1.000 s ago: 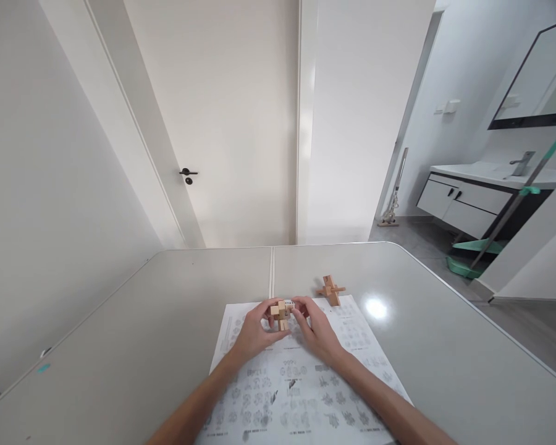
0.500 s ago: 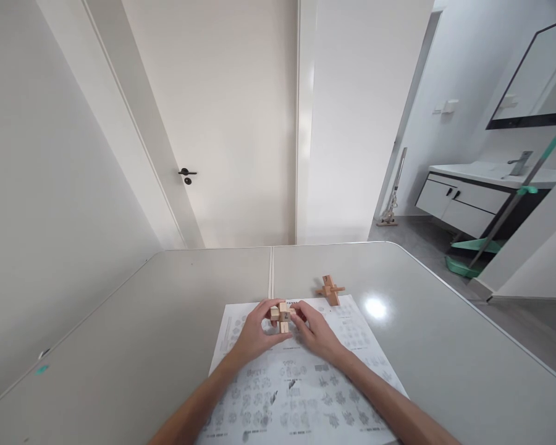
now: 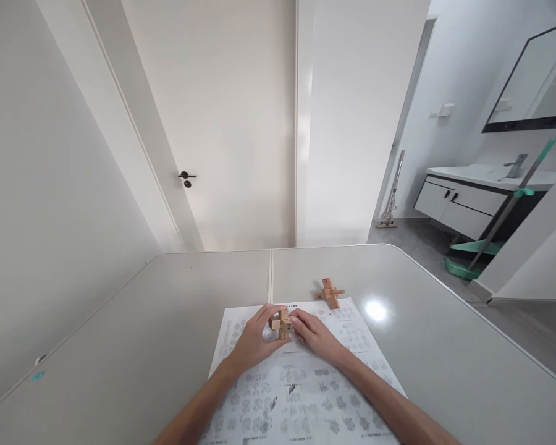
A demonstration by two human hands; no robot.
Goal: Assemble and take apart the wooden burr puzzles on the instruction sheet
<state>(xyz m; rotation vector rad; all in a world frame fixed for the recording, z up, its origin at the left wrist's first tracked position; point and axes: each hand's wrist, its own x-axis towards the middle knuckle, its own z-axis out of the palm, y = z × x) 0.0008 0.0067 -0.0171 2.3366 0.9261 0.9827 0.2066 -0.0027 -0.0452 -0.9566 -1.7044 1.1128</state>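
At the far left, a small teal patch (image 3: pixel 38 376) marks the edge of the pale grey, glossy tabletop (image 3: pixel 134 334). Beyond the table stands a plain off-white door (image 3: pixel 231 123), with a black lever handle (image 3: pixel 186 175) on its left side.

Near the middle, the left hand (image 3: pixel 254 340) grasps a light-brown wooden cross of interlocking square bars (image 3: pixel 285 326), its fingers curled over the top and its thumb underneath. The wooden cross is between the two hands, over the upper part of a large white paper sheet printed with rows of grey diagrams (image 3: pixel 291 395); a dark numeral, apparently a 2, shows on its near face. The right hand (image 3: pixel 315 337) pinches the right end of the cross between thumb and forefinger; its other fingers are mostly hidden.

Just past the sheet's upper right edge lies a second, reddish-brown wooden cross (image 3: pixel 330 294), tilted and well apart from the first. Farther right, beyond the table, a grey-handled mop (image 3: pixel 393 198) leans upright near a doorway, followed by a white vanity cabinet with black trim (image 3: pixel 463 201) and a green long-handled plastic dustpan (image 3: pixel 463 269).
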